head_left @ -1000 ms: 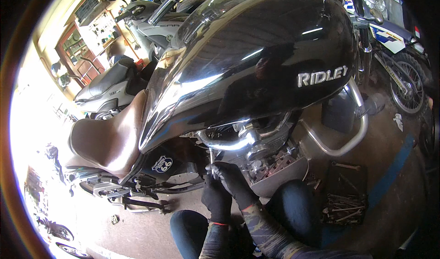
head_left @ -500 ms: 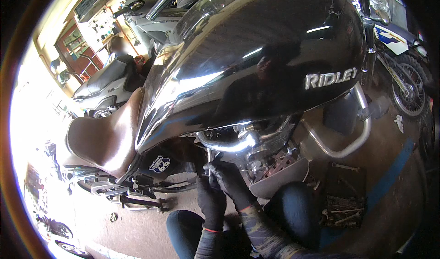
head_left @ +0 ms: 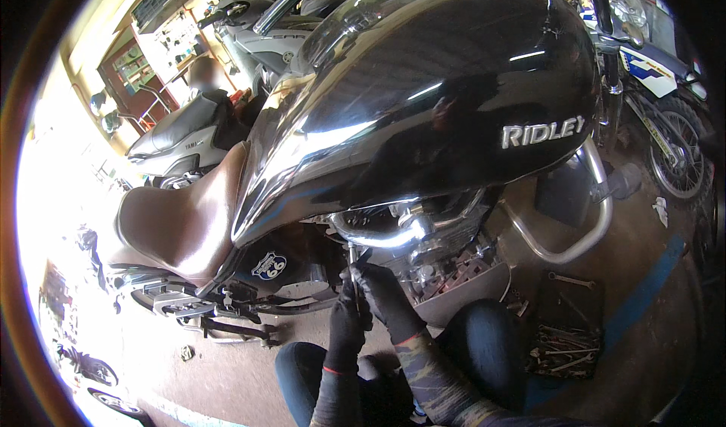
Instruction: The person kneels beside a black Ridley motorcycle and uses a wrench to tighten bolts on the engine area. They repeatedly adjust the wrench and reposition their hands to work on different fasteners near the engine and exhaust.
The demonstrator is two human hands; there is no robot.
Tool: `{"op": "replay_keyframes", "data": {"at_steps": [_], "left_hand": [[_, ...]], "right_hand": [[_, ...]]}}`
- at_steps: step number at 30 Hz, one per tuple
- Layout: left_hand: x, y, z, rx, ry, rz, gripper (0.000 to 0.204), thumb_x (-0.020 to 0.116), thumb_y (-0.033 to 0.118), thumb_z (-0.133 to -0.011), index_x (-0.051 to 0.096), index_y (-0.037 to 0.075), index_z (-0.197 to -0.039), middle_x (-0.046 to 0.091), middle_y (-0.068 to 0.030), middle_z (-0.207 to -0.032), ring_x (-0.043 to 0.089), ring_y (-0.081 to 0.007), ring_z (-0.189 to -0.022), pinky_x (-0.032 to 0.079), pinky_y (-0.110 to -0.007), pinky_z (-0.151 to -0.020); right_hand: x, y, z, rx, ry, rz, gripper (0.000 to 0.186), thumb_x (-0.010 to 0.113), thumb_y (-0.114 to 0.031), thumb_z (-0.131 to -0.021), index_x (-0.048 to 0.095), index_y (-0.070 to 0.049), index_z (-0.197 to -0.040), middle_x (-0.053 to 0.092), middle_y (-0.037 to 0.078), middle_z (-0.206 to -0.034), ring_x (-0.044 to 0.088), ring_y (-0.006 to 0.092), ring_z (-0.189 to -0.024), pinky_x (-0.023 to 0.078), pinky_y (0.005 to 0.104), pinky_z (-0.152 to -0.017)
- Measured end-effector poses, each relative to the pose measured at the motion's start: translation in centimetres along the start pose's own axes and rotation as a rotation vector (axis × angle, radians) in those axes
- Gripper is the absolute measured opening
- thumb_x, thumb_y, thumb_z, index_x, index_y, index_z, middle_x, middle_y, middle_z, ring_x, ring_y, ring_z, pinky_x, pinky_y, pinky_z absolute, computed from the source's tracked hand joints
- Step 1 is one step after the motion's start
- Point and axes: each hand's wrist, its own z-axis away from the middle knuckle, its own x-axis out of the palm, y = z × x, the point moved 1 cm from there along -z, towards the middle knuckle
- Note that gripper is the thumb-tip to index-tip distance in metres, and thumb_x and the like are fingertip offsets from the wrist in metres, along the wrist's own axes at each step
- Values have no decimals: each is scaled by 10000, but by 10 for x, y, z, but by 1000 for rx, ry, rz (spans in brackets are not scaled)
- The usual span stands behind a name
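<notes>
Workshop floor (head_left: 227, 374): black motorcycle (head_left: 325, 181) standing.
Right hand (head_left: 380, 289): pinching metal rod (head_left: 352, 255)!
Left hand (head_left: 345, 327): curled round its lower end.
Rod's spot: beneath the tank's lower edge.
Progress: rod's up; what's done or left, can't tell.

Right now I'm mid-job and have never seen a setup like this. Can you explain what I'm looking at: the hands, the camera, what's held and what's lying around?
There is no robot: these are a person's own hands in dark gloves. The view comes from a fisheye camera on their head, looking down, so straight edges bend near the rim. The right hand holds a slim metal rod, which reaches up toward a chrome pipe. The left hand is just below; its exact grip is hard to make out. Above them is a motorcycle's black tank, with a brown seat to the left. On the floor at right, wrenches lie in a dark tray.
</notes>
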Motion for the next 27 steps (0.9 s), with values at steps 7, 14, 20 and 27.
{"op": "replay_keyframes", "data": {"at_steps": [7,14,20,27], "left_hand": [[30,24,17,-17,344,-496,324,535,361,-1028,585,76,-1174,674,-210,-869,656,-411,-794,495,-491,-675],[-6,-27,-8,-479,-504,1210,457,483,645,-981,523,217,-826,393,57,-594,398,-142,-471,318,-312,-436],[13,15,11,140,387,-422,312,561,402,-1019,555,90,-1006,591,-177,-688,618,-374,-629,448,-482,-562],[16,-20,-2,-280,-100,676,351,490,433,-1036,609,135,-1177,714,-133,-951,687,-357,-847,518,-460,-691]], "right_hand": [[1,-2,2,-69,59,184,367,565,-308,-1013,721,23,-988,746,94,-916,684,145,-851,529,322,-773],[-2,8,-2,20,-49,12,362,511,-295,-1027,721,-1,-1050,741,107,-1000,683,188,-897,531,345,-832],[-4,6,0,-151,-16,168,307,564,-278,-978,724,-17,-998,699,59,-845,652,133,-776,514,296,-703],[3,-3,4,-204,54,236,269,556,-240,-1000,697,-16,-953,653,20,-776,614,105,-680,483,280,-620]]}}
